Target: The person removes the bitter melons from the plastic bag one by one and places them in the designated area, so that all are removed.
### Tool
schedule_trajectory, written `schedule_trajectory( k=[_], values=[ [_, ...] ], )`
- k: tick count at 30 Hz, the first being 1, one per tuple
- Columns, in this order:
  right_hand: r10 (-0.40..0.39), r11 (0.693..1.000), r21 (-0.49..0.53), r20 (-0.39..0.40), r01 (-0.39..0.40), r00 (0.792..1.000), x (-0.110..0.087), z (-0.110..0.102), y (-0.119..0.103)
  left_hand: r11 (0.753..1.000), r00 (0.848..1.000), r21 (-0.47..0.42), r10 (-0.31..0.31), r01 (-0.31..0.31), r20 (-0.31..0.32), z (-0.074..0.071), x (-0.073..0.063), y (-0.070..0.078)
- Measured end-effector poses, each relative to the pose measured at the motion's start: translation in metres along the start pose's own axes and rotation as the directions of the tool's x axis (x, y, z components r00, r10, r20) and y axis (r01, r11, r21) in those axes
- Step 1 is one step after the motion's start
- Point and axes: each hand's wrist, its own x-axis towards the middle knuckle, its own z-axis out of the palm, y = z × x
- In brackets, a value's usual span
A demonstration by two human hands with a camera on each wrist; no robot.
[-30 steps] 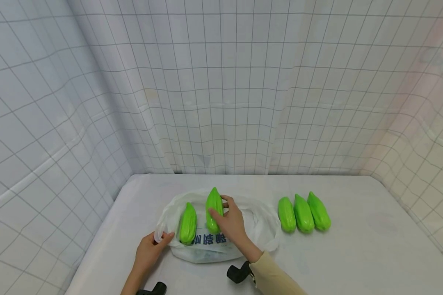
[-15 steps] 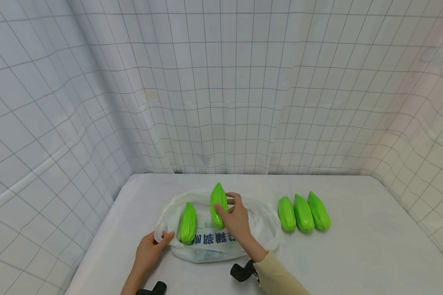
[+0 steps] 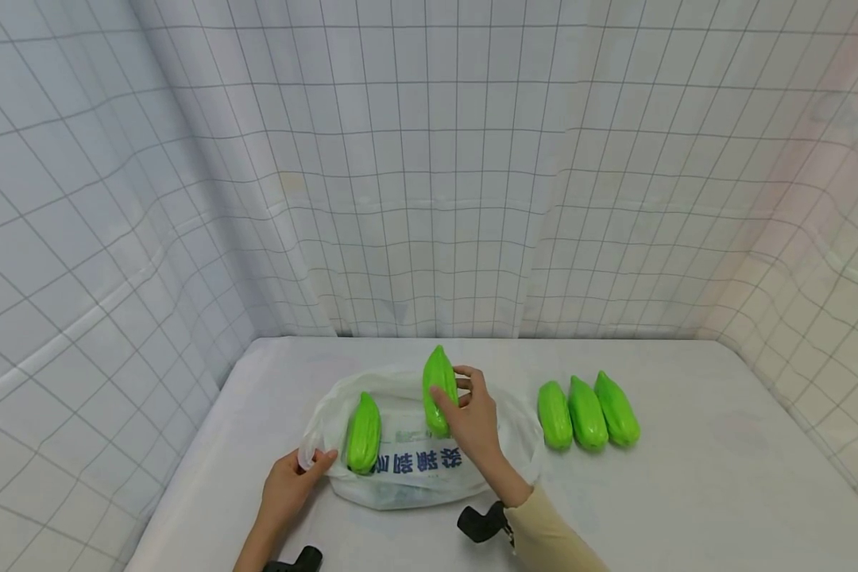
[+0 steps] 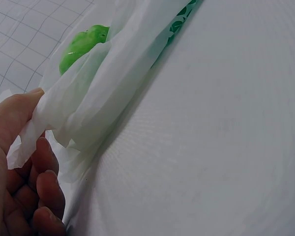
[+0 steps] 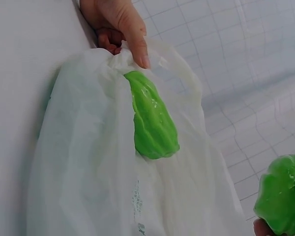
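My left hand (image 3: 289, 485) pinches the handle end of a white plastic bag (image 3: 393, 492) between thumb and fingers, as the left wrist view also shows. Fingers and thumb of my right hand (image 3: 477, 421) grip a glossy green bitter melon (image 3: 438, 388), its pointed end up, over the bag's middle. In the right wrist view this ridged bitter melon (image 5: 280, 194) appears at the lower right, apart from the bag. A second bitter melon (image 3: 364, 435) lies at the bag's left side, close to my left hand, partly tucked behind the plastic in the right wrist view.
Three more bitter melons (image 3: 589, 415) lie side by side on the white table (image 3: 701, 477), right of the bag. Dark print (image 3: 418, 462) shows on the bag. White checked curtains (image 3: 429, 199) enclose the table at the back and sides.
My right hand has moved right and slightly farther away with the bitter melon in its grip, uncovering more of the bag's print. My left hand stays on the bag.
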Motion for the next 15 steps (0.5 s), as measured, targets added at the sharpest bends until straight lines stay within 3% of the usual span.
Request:
schedule_trajectory(
  k=[15],
  values=[
    [-0.062,0.998,0.015,-0.08,0.063,0.995,0.009,-0.017,0.003,1.0,1.0,-0.01,0.016,-0.016,-0.005,-0.001,-0.002,0.003]
  ],
)
